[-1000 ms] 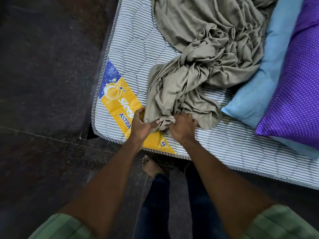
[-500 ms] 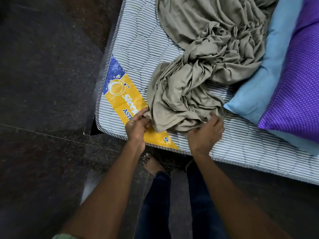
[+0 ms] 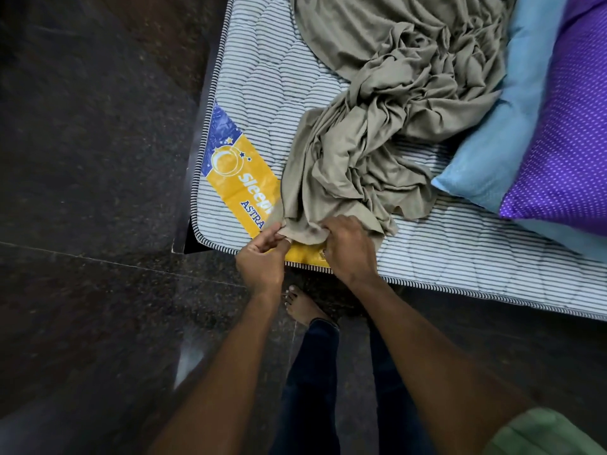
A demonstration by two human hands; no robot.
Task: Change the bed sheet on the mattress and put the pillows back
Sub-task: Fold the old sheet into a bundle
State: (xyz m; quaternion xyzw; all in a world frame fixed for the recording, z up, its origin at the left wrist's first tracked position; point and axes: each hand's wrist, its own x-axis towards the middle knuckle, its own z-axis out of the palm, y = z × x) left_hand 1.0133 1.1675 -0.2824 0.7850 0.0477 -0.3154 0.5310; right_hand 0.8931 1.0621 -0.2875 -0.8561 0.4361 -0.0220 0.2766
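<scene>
A crumpled olive-grey bed sheet lies heaped on the bare striped mattress, whose near left corner carries a yellow and blue label. My left hand pinches the sheet's near edge over the label. My right hand grips the same edge a little to the right, at the mattress's front border. A light blue pillow and a purple dotted pillow lie at the right, the purple one on top.
Dark polished stone floor surrounds the mattress on the left and front. My legs in dark jeans and a bare foot stand right against the mattress's front edge.
My right hand has come back left from the sheet's right side and grips the edge beside my left hand. The left hand kept its pinch near the label.
</scene>
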